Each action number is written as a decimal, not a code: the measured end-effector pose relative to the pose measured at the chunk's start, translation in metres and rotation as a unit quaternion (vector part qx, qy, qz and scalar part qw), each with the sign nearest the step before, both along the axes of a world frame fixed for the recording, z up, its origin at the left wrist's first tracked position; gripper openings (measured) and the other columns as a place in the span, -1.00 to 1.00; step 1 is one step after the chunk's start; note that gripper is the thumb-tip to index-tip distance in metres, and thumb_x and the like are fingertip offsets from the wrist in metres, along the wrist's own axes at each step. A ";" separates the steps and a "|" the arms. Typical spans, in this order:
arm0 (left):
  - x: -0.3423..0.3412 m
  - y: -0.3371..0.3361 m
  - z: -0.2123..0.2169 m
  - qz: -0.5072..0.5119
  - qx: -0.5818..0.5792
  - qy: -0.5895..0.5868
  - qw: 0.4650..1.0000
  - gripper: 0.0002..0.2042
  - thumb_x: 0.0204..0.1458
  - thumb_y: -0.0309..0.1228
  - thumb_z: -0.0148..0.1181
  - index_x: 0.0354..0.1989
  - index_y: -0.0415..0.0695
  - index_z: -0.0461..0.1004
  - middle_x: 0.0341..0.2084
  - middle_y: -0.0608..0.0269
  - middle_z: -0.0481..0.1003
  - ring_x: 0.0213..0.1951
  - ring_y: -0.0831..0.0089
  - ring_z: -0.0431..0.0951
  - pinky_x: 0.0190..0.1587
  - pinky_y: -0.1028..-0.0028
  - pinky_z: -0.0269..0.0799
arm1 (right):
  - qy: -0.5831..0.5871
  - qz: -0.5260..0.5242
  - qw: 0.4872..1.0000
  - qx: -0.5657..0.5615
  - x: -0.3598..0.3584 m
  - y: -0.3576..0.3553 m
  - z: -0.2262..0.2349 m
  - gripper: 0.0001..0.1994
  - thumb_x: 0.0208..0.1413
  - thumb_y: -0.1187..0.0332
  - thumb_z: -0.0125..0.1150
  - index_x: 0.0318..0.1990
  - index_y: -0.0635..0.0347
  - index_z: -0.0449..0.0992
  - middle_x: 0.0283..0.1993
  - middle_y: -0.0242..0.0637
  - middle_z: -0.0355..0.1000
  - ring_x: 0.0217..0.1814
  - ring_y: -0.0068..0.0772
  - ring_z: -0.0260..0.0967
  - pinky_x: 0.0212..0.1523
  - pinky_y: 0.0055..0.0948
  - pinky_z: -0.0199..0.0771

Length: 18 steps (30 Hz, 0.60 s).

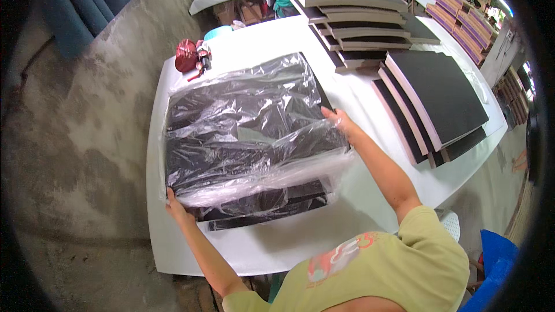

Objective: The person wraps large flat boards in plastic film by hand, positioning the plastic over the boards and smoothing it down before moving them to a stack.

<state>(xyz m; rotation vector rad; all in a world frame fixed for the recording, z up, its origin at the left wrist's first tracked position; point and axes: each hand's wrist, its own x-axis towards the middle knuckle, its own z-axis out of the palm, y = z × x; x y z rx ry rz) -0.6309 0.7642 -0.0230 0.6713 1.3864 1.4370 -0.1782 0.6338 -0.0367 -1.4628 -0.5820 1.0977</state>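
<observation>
Both hands grip the clear plastic bag (243,121) over black panels (266,205): left hand (176,207) pinching its near corner, right hand (340,120) clutching the far edge; pull evenly across the bench (347,219).

The person wears a short-sleeved yellow-green cotton T-shirt (404,266) with an orange-and-white printed chest graphic (341,254); forearms bare.

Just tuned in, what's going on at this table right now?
A person has both hands on a clear plastic bag pulled over a small stack of black panels on the white table. The left hand holds the near left corner, the right hand the right edge. The panels' near ends stick out of the bag. More black panels lie stacked to the right, and a red pouch lies at the far left.
</observation>
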 end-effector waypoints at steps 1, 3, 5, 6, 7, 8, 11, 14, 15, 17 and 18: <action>0.001 -0.001 0.004 -0.003 -0.008 0.000 1.000 -0.38 -0.14 -0.21 0.17 0.08 -0.21 0.09 0.00 0.02 0.20 -0.02 0.16 0.26 0.02 0.22 0.19 | -0.003 -0.007 1.000 -0.008 0.000 0.000 0.001 -0.44 -0.06 -0.02 0.09 -0.12 0.35 0.31 -0.30 -0.27 0.39 -0.34 -0.46 0.34 -0.30 -0.47 0.35; 0.003 -0.002 0.002 0.024 0.022 0.020 0.999 -0.45 -0.12 -0.20 0.14 -0.01 -0.32 0.20 -0.10 -0.02 0.30 -0.12 0.18 0.36 -0.06 0.27 0.27 | -0.010 -0.026 0.999 -0.018 0.004 0.003 -0.011 -0.44 -0.08 0.00 0.12 -0.15 0.40 0.30 -0.30 -0.21 0.38 -0.34 -0.45 0.33 -0.31 -0.46 0.35; -0.013 0.007 -0.005 0.017 -0.018 0.007 1.000 -0.40 -0.16 -0.20 0.19 0.03 -0.24 0.15 -0.05 0.03 0.25 -0.07 0.19 0.30 -0.03 0.25 0.24 | 0.021 -0.028 0.999 -0.024 -0.009 0.002 0.004 -0.39 -0.09 -0.02 0.13 -0.13 0.44 0.27 -0.26 -0.14 0.36 -0.31 -0.41 0.34 -0.27 -0.43 0.35; -0.009 0.011 -0.006 0.000 -0.042 -0.002 0.999 -0.37 -0.19 -0.21 0.22 0.05 -0.20 0.13 -0.02 0.05 0.22 -0.04 0.19 0.28 -0.01 0.23 0.22 | 0.043 -0.036 0.998 -0.028 -0.001 -0.003 -0.002 -0.40 -0.08 -0.02 0.11 -0.12 0.42 0.27 -0.24 -0.15 0.36 -0.29 -0.40 0.34 -0.25 -0.42 0.35; -0.011 0.010 -0.002 -0.124 -0.033 -0.011 0.992 -0.32 -0.15 -0.08 0.14 0.10 -0.20 0.07 0.05 0.02 0.15 0.06 0.18 0.18 0.05 0.20 0.13 | 0.064 -0.047 0.996 -0.030 0.009 -0.007 -0.012 -0.41 -0.07 -0.03 0.09 -0.11 0.40 0.27 -0.22 -0.15 0.36 -0.27 -0.39 0.35 -0.24 -0.42 0.36; -0.025 0.018 -0.008 -0.141 -0.034 0.017 0.989 -0.28 -0.15 -0.01 0.10 0.13 -0.19 0.04 0.07 0.01 0.11 0.09 0.18 0.13 0.07 0.19 0.08 | 0.087 -0.050 0.995 -0.027 0.014 -0.007 -0.015 -0.41 -0.06 -0.03 0.08 -0.10 0.38 0.27 -0.20 -0.16 0.36 -0.25 -0.38 0.35 -0.22 -0.41 0.36; -0.076 0.063 -0.005 -0.168 -0.062 0.086 0.980 -0.18 -0.15 0.18 -0.06 0.18 -0.16 -0.04 0.14 0.02 0.01 0.18 0.20 -0.02 0.13 0.16 -0.07 | 0.197 0.019 0.977 0.082 -0.008 -0.007 0.025 -0.38 0.02 -0.15 -0.19 -0.02 0.27 0.26 -0.11 -0.20 0.34 -0.14 -0.40 0.33 -0.12 -0.39 0.33; -0.064 0.101 0.015 -0.224 -0.122 0.090 0.963 -0.14 -0.16 0.27 -0.17 0.18 -0.17 -0.06 0.17 0.07 -0.02 0.20 0.24 -0.06 0.15 0.17 -0.13 | 0.164 0.009 0.983 0.077 -0.017 -0.008 0.046 -0.26 -0.02 -0.26 -0.29 0.05 0.26 0.19 -0.04 -0.16 0.30 -0.06 -0.32 0.29 -0.03 -0.37 0.26; -0.049 0.107 0.023 -0.265 -0.123 0.083 0.953 -0.15 -0.15 0.27 -0.17 0.18 -0.18 -0.03 0.16 0.07 0.00 0.18 0.25 -0.02 0.15 0.19 -0.10 | 0.131 0.003 0.989 0.063 -0.019 -0.012 0.058 -0.25 -0.03 -0.27 -0.28 0.05 0.26 0.19 -0.03 -0.16 0.30 -0.06 -0.31 0.29 -0.03 -0.37 0.25; -0.013 0.096 0.039 -0.407 -0.098 0.060 0.906 -0.18 -0.14 0.24 -0.14 0.14 -0.21 0.04 0.08 0.03 0.13 0.10 0.27 0.15 0.10 0.30 0.04 | 0.082 -0.023 0.995 0.044 -0.015 -0.010 0.047 -0.25 -0.05 -0.28 -0.24 0.05 0.26 0.18 -0.04 -0.15 0.29 -0.07 -0.29 0.29 -0.03 -0.37 0.24; 0.008 0.086 0.055 -0.472 -0.080 0.047 0.877 -0.20 -0.14 0.23 -0.13 0.12 -0.22 0.08 0.05 0.02 0.19 0.05 0.28 0.23 0.07 0.36 0.11 | 0.062 -0.044 0.996 0.042 -0.010 -0.002 0.032 -0.25 -0.06 -0.27 -0.21 0.05 0.26 0.18 -0.05 -0.15 0.30 -0.09 -0.29 0.29 -0.04 -0.37 0.24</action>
